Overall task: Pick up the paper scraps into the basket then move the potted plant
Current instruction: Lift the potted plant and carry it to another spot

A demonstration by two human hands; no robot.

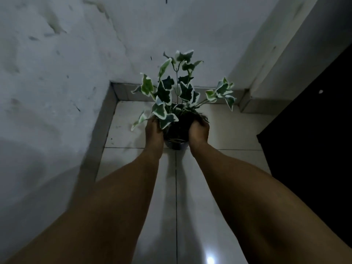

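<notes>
Dark pot (176, 133) of ivy, hands gripping

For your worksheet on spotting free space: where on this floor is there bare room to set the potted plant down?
Bare tiles lie left of the potted plant, up to the wall skirting, and right toward the dark panel. Between left hand and right hand it is crowded.

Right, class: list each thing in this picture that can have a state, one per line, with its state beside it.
potted plant: upright, held between both hands, in the corner by the wall; whether it touches the floor cannot be told
left hand: curled round the pot's left side
right hand: curled round the pot's right side
tiled floor: glossy, a light reflected near the bottom edge
</notes>
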